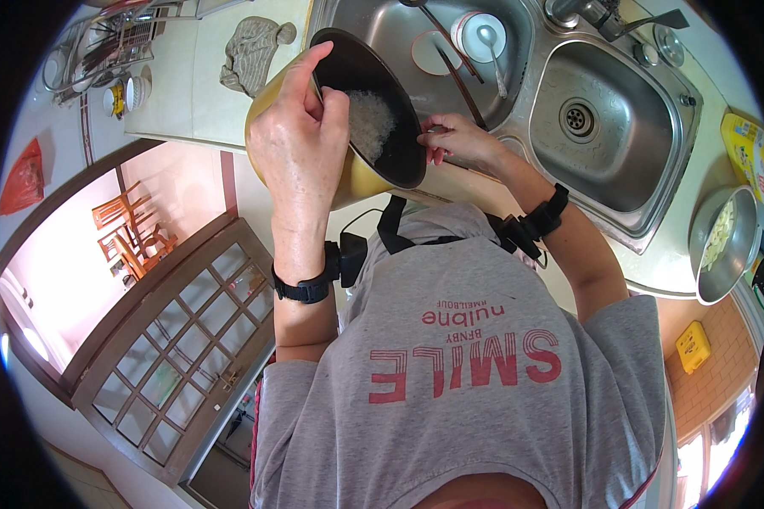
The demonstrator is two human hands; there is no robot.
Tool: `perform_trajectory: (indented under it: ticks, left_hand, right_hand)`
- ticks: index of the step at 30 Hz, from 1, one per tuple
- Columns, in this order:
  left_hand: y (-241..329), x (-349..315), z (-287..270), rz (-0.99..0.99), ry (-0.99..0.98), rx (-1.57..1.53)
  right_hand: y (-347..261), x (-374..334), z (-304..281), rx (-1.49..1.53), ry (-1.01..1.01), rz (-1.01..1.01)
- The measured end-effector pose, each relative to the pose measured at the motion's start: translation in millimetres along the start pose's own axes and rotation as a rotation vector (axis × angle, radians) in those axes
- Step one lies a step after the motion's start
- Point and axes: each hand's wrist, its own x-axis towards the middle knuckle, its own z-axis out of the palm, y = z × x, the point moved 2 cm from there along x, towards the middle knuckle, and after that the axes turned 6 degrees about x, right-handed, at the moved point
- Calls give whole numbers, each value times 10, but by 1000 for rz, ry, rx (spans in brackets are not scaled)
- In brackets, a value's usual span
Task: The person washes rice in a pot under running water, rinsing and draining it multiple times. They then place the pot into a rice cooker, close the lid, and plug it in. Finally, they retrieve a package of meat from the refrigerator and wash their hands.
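A rice cooker inner pot (407, 102), dark inside and gold outside, tilts toward me at the counter's front edge by the sink. White rice grains (369, 123) lie in it; whether there is water with them I cannot tell. My left hand (301, 136) grips the pot's left rim, its index finger stretched along the edge. On the opposite rim, the bent fingers of my right hand (463, 140) hold the edge. Both wrists wear black straps with small devices.
Behind the pot, the left sink basin (356, 13) holds bowls (484, 38), a spoon (489, 38) and chopsticks (460, 85). A second basin (560, 161) lies to the right, under a faucet (607, 17). A cloth (250, 55) and a metal bowl of pale pieces (730, 271) rest on the counter.
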Motion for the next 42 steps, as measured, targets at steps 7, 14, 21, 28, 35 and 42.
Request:
perform_trajectory:
  ticks: [7, 14, 21, 28, 35, 42]
  left_hand:
    - [42, 6, 40, 0, -6, 4]
    - [50, -3, 27, 12, -3, 7]
    - [50, -28, 32, 4, -13, -6]
    - [-229, -197, -243, -139, -6, -168]
    - [-732, -745, -393, -344, -3, -556]
    - [-1264, -786, 93, -547, -545, -965]
  right_hand:
    - [10, -15, -50, -18, -14, -5]
    - [1, -32, -43, -10, -7, 5]
    - [-10, -24, -51, -9, 1, 15]
    - [-285, -224, 203, 304, 53, 55]
    - [-694, -418, 226, -9, 229, -86]
    - [-1321, -1024, 183, -459, 442, -168]
